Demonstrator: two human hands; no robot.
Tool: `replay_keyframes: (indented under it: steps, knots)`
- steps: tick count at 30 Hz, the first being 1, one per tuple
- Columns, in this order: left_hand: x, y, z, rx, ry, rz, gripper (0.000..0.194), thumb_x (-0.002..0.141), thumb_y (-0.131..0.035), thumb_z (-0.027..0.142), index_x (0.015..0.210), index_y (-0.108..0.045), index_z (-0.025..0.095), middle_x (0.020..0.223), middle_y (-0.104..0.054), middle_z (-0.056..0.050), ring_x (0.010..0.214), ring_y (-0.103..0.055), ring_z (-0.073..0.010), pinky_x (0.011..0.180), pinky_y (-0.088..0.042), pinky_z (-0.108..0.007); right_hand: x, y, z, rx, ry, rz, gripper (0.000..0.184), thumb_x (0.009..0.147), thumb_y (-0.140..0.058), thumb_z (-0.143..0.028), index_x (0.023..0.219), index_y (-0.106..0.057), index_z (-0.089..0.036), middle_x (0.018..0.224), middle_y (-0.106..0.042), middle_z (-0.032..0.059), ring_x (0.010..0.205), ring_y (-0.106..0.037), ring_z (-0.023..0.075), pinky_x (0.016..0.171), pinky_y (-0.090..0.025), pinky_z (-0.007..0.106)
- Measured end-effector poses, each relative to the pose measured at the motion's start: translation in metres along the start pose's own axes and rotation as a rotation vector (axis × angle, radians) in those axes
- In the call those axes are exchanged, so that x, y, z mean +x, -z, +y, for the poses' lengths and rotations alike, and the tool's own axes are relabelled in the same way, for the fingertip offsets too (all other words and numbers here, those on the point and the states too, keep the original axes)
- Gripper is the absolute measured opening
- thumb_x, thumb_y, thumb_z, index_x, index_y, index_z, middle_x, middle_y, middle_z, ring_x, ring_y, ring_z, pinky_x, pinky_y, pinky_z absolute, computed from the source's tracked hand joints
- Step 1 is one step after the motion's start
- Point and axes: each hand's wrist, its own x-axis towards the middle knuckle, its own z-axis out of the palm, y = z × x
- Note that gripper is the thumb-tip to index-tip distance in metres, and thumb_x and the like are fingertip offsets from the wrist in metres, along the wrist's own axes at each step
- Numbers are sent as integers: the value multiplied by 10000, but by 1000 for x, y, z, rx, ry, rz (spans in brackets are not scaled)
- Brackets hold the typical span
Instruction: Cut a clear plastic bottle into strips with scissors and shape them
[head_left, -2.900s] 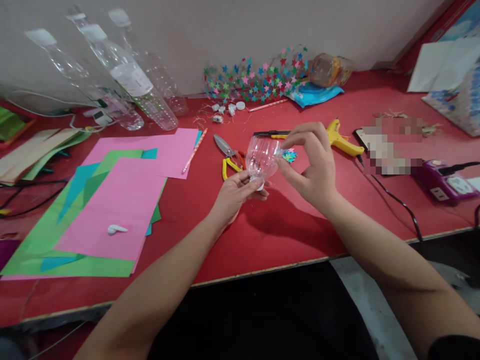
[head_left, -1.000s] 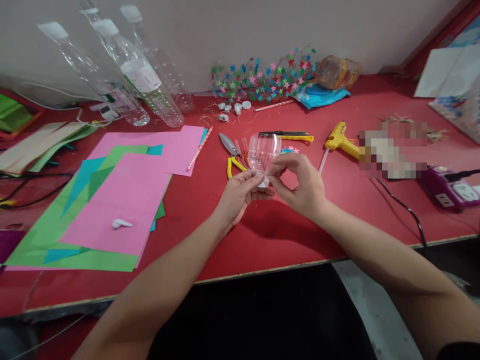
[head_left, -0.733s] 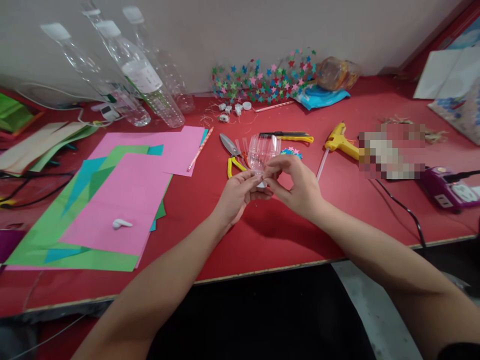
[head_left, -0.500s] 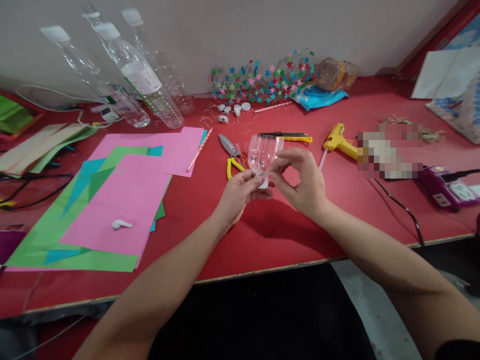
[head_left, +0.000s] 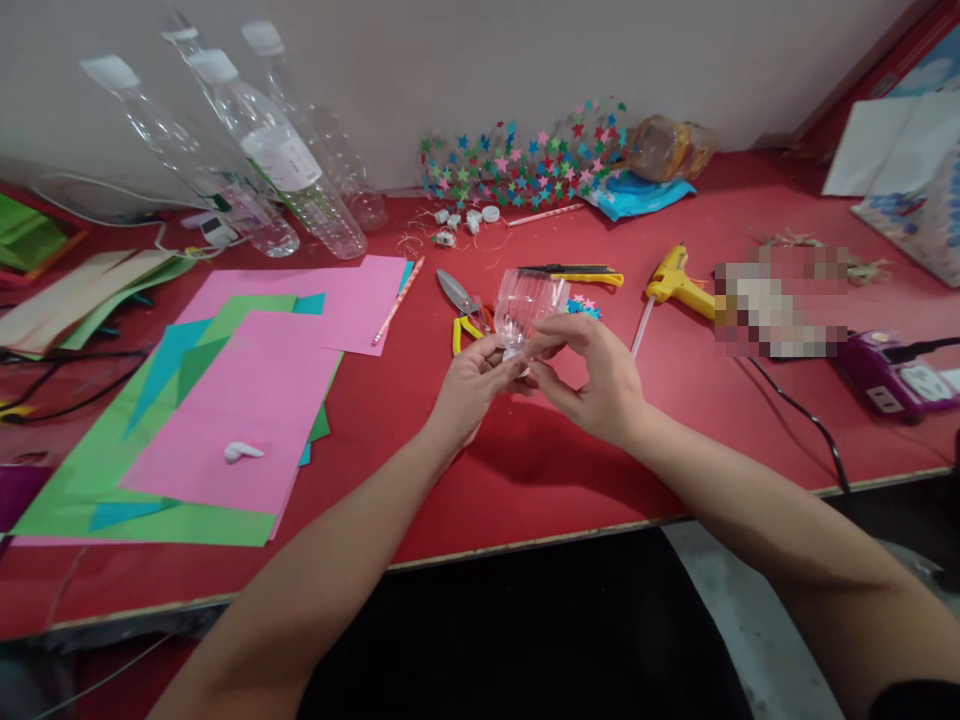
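Note:
A clear plastic bottle top (head_left: 525,300), its wall cut into strips, points away from me over the red table. My left hand (head_left: 471,390) is closed round its neck, by the white cap (head_left: 513,354). The thumb and forefinger of my right hand (head_left: 596,380) are pinched together at the bottle's neck; what is between them is too small to make out. Just beyond that hand lies a small pile of pink and blue stars (head_left: 585,305). Scissors (head_left: 454,292) and yellow-handled pliers (head_left: 466,330) lie partly hidden behind the bottle piece.
A yellow cutter knife (head_left: 592,278) and a yellow glue gun (head_left: 679,285) lie beyond my right hand. Coloured paper sheets (head_left: 247,400), with a white earbud (head_left: 244,452) on top, cover the left. Plastic bottles (head_left: 281,160) and a star-covered clear bottle (head_left: 525,165) stand or lie along the wall.
My right hand has shifted slightly left and down along the bottle neck, and the bottle piece has tilted a little. The star pile behind that hand has come into view.

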Motion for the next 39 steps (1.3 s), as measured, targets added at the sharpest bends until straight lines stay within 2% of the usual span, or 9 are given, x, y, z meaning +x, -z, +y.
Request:
replay_keyframes:
  steps: [4,6,12,20,28,34,39]
  knots:
    - [-1,-1,2,4,30,1,400,664,-815,406,900,-635,138,830,-727,-44,599,-643,-102,585,-551,-234,9,15,-1,-87,5,128,339,857,-587,-124,1166,-528,-249,958,-665,29,790,-626,172,737,-552,371]
    - [-1,-1,2,15,46,-7,395,674,-809,400,900,-630,131,856,-733,-58,596,-644,-104,577,-546,-238,14,23,0,-154,-3,206,276,864,-586,-128,1109,-577,-254,956,-664,42,812,-609,191,774,-540,404]
    - [-2,1,0,61,36,-34,299,751,-741,363,910,-627,137,894,-737,-74,638,-662,-118,646,-567,-284,22,30,6,-262,-81,122,146,874,-610,-245,1019,-627,-255,1012,-632,59,992,-601,260,907,-495,505]
    - [-2,0,-1,54,54,-20,310,733,-745,355,911,-621,133,885,-741,-77,616,-652,-108,609,-558,-257,21,29,9,-213,-98,141,56,876,-631,-254,907,-585,-250,946,-628,50,940,-597,249,900,-475,487]
    - [-1,1,-1,59,62,-4,298,753,-723,347,926,-618,129,912,-739,-95,622,-659,-121,650,-575,-297,21,28,11,-241,-126,130,47,909,-600,-281,934,-612,-244,973,-644,37,969,-609,241,941,-461,484]
    - [-2,0,0,49,71,4,337,722,-752,370,910,-618,124,895,-743,-91,609,-655,-110,613,-566,-257,21,28,13,-317,-58,143,67,900,-600,-292,940,-613,-241,966,-650,41,958,-613,251,965,-448,514]
    - [-2,0,0,50,74,-9,353,716,-759,382,906,-609,126,888,-741,-90,610,-654,-108,619,-567,-261,21,28,11,-333,-56,147,56,899,-589,-295,908,-589,-240,945,-658,40,943,-623,252,947,-460,523]
